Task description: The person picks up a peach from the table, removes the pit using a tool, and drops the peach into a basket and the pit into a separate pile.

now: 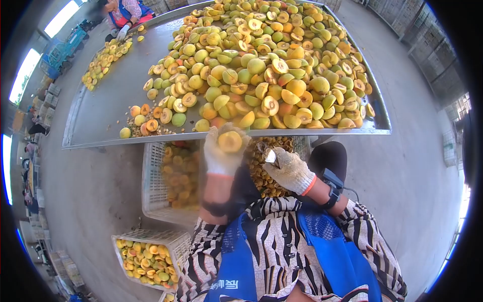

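Observation:
My left hand [221,156], in a white glove with an orange cuff, is blurred by motion just below the table's near edge. A halved fruit [230,142] with yellow flesh is held in its fingers. My right hand [291,172], also gloved, is closed around a small metal tool [271,158] whose bright tip points up and left. Beyond both hands, a large heap of halved yellow-green fruit [269,75] covers much of the metal table [151,40]. Loose pits [163,130] lie near its front edge.
A white crate [152,183] of fruit halves stands below the table, left of my left hand. Dark pieces [264,181] fill a container between my knees. Another crate [178,246] sits lower left. A co-worker [132,12] works at the table's far left.

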The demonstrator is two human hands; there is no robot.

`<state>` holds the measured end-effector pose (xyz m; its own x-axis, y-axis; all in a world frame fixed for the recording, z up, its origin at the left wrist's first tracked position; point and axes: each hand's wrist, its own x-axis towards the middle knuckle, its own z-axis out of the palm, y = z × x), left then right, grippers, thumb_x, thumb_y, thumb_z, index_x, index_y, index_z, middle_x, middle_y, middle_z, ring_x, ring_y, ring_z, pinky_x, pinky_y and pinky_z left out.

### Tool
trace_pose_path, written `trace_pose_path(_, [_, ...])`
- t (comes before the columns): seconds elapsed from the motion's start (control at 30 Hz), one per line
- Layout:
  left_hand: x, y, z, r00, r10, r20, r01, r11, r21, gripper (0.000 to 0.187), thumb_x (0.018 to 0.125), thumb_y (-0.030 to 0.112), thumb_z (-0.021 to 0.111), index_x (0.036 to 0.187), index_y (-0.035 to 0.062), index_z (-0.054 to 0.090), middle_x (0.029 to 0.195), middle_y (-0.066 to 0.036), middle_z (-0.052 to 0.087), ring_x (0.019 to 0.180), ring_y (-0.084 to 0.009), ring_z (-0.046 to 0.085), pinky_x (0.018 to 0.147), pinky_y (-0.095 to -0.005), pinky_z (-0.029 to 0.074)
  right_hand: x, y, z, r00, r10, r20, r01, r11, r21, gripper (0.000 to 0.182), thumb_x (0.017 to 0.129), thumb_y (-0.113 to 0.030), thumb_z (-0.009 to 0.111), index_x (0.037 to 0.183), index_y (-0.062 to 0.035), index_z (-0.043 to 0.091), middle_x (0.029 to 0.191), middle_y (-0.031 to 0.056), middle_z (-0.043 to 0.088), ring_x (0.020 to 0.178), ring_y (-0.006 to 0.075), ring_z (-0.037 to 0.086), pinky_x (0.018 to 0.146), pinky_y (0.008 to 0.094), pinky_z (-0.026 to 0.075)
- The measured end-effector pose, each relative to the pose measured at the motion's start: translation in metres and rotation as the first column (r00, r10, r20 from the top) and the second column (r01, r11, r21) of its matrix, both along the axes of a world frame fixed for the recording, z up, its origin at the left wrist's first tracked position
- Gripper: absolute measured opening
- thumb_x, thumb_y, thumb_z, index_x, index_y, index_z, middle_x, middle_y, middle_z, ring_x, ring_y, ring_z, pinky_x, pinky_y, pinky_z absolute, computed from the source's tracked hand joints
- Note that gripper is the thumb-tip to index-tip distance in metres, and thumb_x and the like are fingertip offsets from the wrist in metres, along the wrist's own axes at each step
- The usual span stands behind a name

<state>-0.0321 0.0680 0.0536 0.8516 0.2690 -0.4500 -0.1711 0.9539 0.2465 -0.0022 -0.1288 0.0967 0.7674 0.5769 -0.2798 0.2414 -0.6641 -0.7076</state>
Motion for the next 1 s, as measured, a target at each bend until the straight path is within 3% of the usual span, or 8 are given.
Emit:
trace_pose_path(0.1, [-0.005, -0.03, -0.006, 0.997, -0.072, -0.01, 0.073, 0.98, 0.183, 0.044, 0.099, 0.043, 0.05, 0.095, 0.0009, 0.064, 0.091, -0.016, 0.066, 0.085, -0.032, 0.064, 0.078, -0.0437, 0.056, -0.002, -0.001, -0.009, 0.981, 0.082, 0.175, -0.081, 0.997, -0.017, 0.031, 0.09, -0.031, 0.065, 0.11, -0.0089, 0.056, 0.088, 0.0207, 0.068, 0.085, 0.0427, 0.066, 0.072, 0.0524, 0.052])
trace_pose_path(0.17, [-0.009, -0.04, -0.019, 0.996, -0.074, -0.044, 0.086, 0.89, 0.448, 0.044, 0.101, 0.041, 0.048, 0.097, 0.0012, 0.065, 0.092, -0.016, 0.066, 0.086, -0.0325, 0.064, 0.081, -0.0437, 0.055, -0.008, -0.002, -0.009, 0.931, 0.156, 0.329, -0.178, 0.983, 0.036, 0.03, 0.09, -0.03, 0.064, 0.11, -0.0093, 0.055, 0.087, 0.0204, 0.068, 0.084, 0.0423, 0.066, 0.071, 0.052, 0.052])
trace_pose_path(0.2, [-0.009, -0.044, -0.019, 0.997, -0.068, -0.029, 0.074, 0.932, 0.355, 0.043, 0.101, 0.041, 0.047, 0.097, 0.0013, 0.065, 0.091, -0.016, 0.066, 0.087, -0.0324, 0.064, 0.082, -0.0436, 0.055, -0.01, -0.001, -0.012, 0.965, 0.127, 0.229, -0.123, 0.992, -0.032, 0.03, 0.089, -0.027, 0.064, 0.111, -0.0089, 0.054, 0.088, 0.0206, 0.068, 0.085, 0.0416, 0.067, 0.071, 0.0516, 0.052])
trace_pose_path(0.27, [-0.013, -0.049, -0.017, 0.998, -0.051, -0.027, 0.056, 0.973, 0.224, 0.045, 0.102, 0.041, 0.046, 0.097, 0.0012, 0.065, 0.092, -0.016, 0.067, 0.087, -0.0323, 0.064, 0.082, -0.0443, 0.055, -0.012, -0.003, -0.027, 0.966, 0.113, 0.231, -0.111, 0.994, -0.022, 0.03, 0.089, -0.026, 0.064, 0.11, -0.0076, 0.054, 0.088, 0.0207, 0.067, 0.085, 0.0417, 0.066, 0.072, 0.0513, 0.052])
trace_pose_path(0.37, [-0.022, -0.055, -0.012, 0.997, -0.068, -0.032, 0.075, 0.919, 0.388, 0.043, 0.107, 0.036, 0.038, 0.104, 0.0004, 0.061, 0.095, -0.012, 0.064, 0.084, -0.0239, 0.064, 0.078, -0.0365, 0.055, -0.018, -0.004, -0.031, 0.966, 0.114, 0.232, -0.113, 0.993, -0.017, 0.03, 0.088, -0.024, 0.064, 0.109, -0.0059, 0.054, 0.087, 0.0209, 0.067, 0.085, 0.0421, 0.066, 0.072, 0.0511, 0.052])
trace_pose_path(0.57, [-0.021, -0.055, -0.029, 0.999, -0.028, -0.031, 0.036, 0.94, 0.338, 0.046, 0.103, 0.041, 0.045, 0.094, 0.0001, 0.064, 0.091, -0.018, 0.068, 0.084, -0.0316, 0.066, 0.08, -0.0454, 0.056, -0.029, -0.003, -0.017, 0.982, 0.102, 0.162, -0.095, 0.994, -0.05, 0.029, 0.088, -0.022, 0.064, 0.108, -0.0039, 0.054, 0.086, 0.0224, 0.067, 0.084, 0.0428, 0.066, 0.072, 0.0516, 0.052])
trace_pose_path(0.67, [-0.019, -0.054, -0.035, 0.995, 0.004, -0.103, 0.034, 0.928, 0.37, 0.046, 0.103, 0.042, 0.046, 0.092, 0.0005, 0.063, 0.091, -0.019, 0.068, 0.082, -0.0308, 0.066, 0.077, -0.0449, 0.057, -0.034, -0.001, -0.018, 0.989, 0.091, 0.118, -0.077, 0.991, -0.111, 0.03, 0.089, -0.026, 0.064, 0.108, -0.0047, 0.058, 0.091, 0.0219, 0.069, 0.087, 0.0405, 0.068, 0.075, 0.0492, 0.053])
trace_pose_path(1.0, [-0.024, -0.069, -0.029, 0.979, 0.002, -0.206, 0.124, 0.791, 0.599, 0.043, 0.104, 0.033, 0.045, 0.086, -0.0013, 0.064, 0.074, -0.012, 0.066, 0.064, -0.0218, 0.064, 0.059, -0.0326, 0.052, -0.039, -0.007, -0.04, 0.995, 0.095, -0.008, -0.095, 0.986, -0.136, 0.03, 0.089, -0.028, 0.064, 0.11, -0.0056, 0.06, 0.096, 0.0223, 0.07, 0.092, 0.0397, 0.068, 0.079, 0.048, 0.053])
